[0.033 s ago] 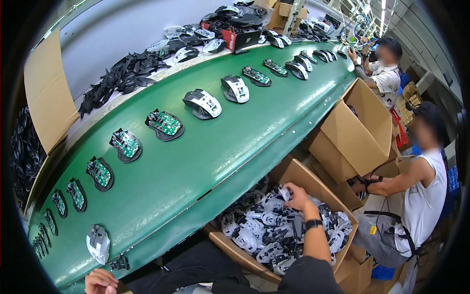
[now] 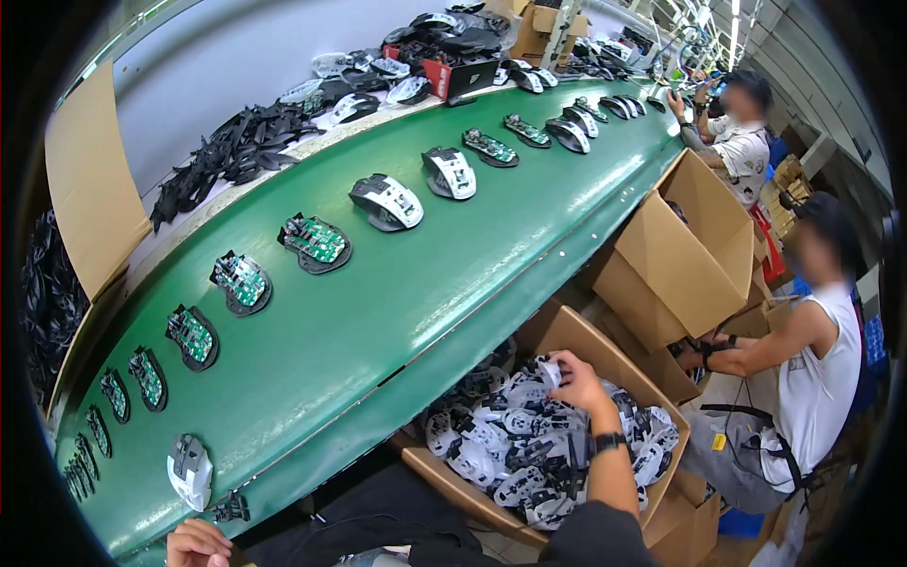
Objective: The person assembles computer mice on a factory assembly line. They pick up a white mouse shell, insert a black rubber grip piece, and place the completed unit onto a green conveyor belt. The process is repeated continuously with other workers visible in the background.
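Observation:
My right hand (image 2: 583, 386) reaches into a cardboard box (image 2: 444, 487) of white and black mouse shells (image 2: 518, 423). Its thumb and fingers are closed on a white mouse shell (image 2: 547, 372) at the top of the heap. At the lower left, my left hand (image 2: 196, 544) is by the near edge of the green belt, its fingers curled; what they hold, if anything, is hidden. Just beyond it lies a white and grey mouse shell (image 2: 191, 472), with a small black part (image 2: 231, 507) beside it.
Mouse bases with green circuit boards (image 2: 241, 283) and white-topped mice (image 2: 387, 202) line the green belt (image 2: 378, 312). Black parts (image 2: 231, 151) are heaped on the ledge behind. An open carton (image 2: 675, 255) and two people (image 2: 803, 331) are at the right.
The view has shifted very slightly. Both hands keep nearly the same places, the right one still on the white mouse shell.

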